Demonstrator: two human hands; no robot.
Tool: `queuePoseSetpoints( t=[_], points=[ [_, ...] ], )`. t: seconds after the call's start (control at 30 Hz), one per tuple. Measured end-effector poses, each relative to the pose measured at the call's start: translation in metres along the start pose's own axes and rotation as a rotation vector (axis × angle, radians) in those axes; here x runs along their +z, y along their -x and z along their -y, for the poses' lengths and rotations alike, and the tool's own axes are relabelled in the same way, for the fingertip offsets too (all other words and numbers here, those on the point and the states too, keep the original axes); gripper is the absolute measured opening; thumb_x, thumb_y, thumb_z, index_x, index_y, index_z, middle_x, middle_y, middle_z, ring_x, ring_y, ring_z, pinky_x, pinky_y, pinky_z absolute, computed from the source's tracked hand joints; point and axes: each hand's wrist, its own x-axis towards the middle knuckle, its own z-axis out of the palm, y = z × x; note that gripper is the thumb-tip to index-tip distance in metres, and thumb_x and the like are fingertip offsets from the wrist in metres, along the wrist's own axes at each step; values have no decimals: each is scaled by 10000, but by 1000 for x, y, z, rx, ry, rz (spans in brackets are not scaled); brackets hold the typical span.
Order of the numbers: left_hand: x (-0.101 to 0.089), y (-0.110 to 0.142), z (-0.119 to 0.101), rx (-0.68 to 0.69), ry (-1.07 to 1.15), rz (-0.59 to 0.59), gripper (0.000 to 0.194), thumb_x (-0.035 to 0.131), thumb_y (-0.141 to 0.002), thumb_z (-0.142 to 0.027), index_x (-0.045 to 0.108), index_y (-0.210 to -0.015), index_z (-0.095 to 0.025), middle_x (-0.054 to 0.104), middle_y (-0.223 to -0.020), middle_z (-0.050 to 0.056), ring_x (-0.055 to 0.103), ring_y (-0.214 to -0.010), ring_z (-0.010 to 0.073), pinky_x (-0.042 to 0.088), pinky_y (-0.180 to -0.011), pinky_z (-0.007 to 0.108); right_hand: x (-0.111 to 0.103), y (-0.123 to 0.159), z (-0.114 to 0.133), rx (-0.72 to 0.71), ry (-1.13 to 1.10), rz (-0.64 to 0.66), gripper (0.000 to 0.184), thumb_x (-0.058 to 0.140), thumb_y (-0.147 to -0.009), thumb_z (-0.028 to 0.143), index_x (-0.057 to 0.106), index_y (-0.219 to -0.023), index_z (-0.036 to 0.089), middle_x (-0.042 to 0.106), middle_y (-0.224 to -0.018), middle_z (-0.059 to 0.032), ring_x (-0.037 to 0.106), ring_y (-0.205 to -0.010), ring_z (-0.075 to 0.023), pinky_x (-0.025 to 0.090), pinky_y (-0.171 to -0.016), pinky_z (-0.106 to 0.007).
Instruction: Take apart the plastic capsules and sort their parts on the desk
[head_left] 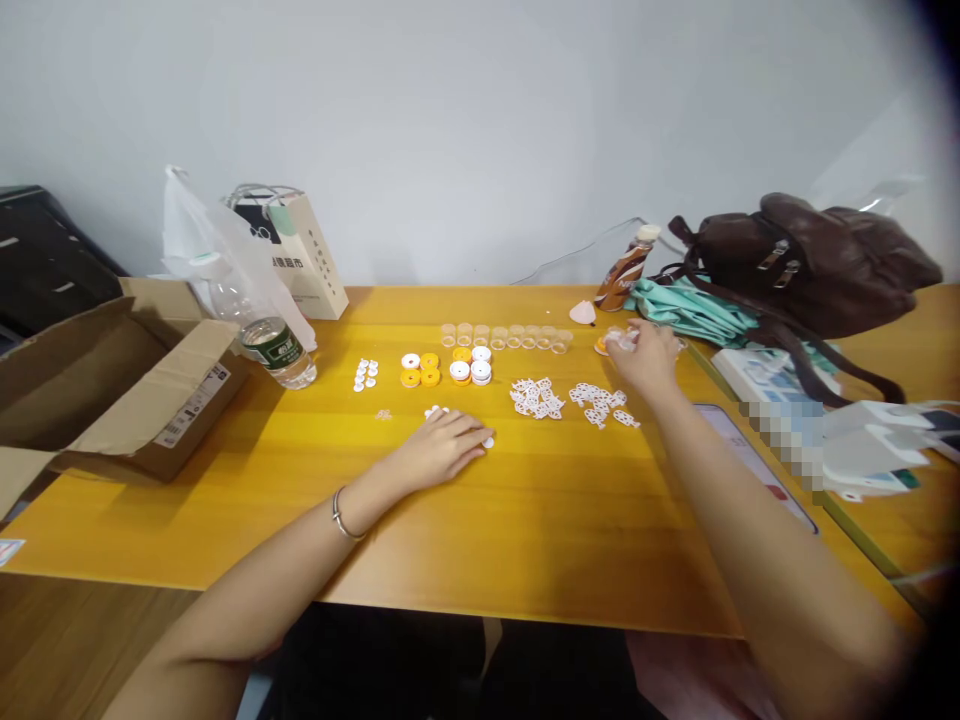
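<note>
My left hand (448, 446) rests palm down on the table, fingers stretched out, with a small white round piece (488, 441) at its fingertips. More small white pieces (433, 411) show just beyond its knuckles. At the right, my right hand (649, 356) reaches into a little heap of clear and white pieces (619, 340); its fingers are curled, and what they grip is hidden. White lattice pieces lie between the hands in one pile (537, 398) and a looser group (600, 402). Yellow and white discs (460, 372) stand in short stacks. Behind them runs a row of clear cups (514, 338).
Left: cardboard box (150, 400), water bottle (277, 350), plastic bag (217, 250), paper bag (307, 255). Small white knobs (366, 375) lie nearer the middle. Right: brown drink bottle (626, 270), teal cloth (694, 310), dark bag (817, 260), phone (750, 460) under my right forearm.
</note>
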Motion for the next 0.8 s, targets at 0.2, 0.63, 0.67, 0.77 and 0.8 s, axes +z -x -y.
queuePoseSetpoints(
  t=[0.2,0.63,0.67,0.77,0.8],
  points=[
    [7,-3,-2,15,-86,-54,297,324,-937,-308,560,-1088,-212,627,-990,59,540,-903,167,329,-746,314,21,-8,-1,9,162,30,498,567,-701,341,515,-1119,76,448,-1091,-207,404,-1022,-331,310,-868,-455],
    [14,-8,3,100,-63,-121,250,350,-932,-250,594,-975,-213,642,-965,32,551,-810,137,309,-724,305,22,13,13,-165,39,-19,303,441,-791,171,455,-1086,105,517,-1030,-184,452,-996,-297,353,-839,-450],
    [14,-8,3,99,-56,-119,250,350,-932,-243,595,-958,-206,644,-955,31,551,-802,136,311,-724,305,18,17,19,-179,-17,-49,311,436,-796,175,446,-1100,110,509,-1053,-180,450,-1013,-290,357,-852,-442],
    [13,-8,2,96,-29,-106,242,352,-929,-234,590,-920,-189,647,-928,27,552,-780,132,322,-721,297,4,39,47,-274,-249,-95,333,437,-817,216,419,-1138,129,478,-1113,-157,451,-1037,-247,376,-890,-403],
    [12,-8,1,93,-18,-104,237,357,-926,-238,587,-911,-185,648,-921,26,553,-778,132,326,-720,294,-1,50,57,-289,-332,-91,339,444,-825,240,416,-1143,128,486,-1082,-146,477,-991,-233,398,-872,-391]
  ],
)
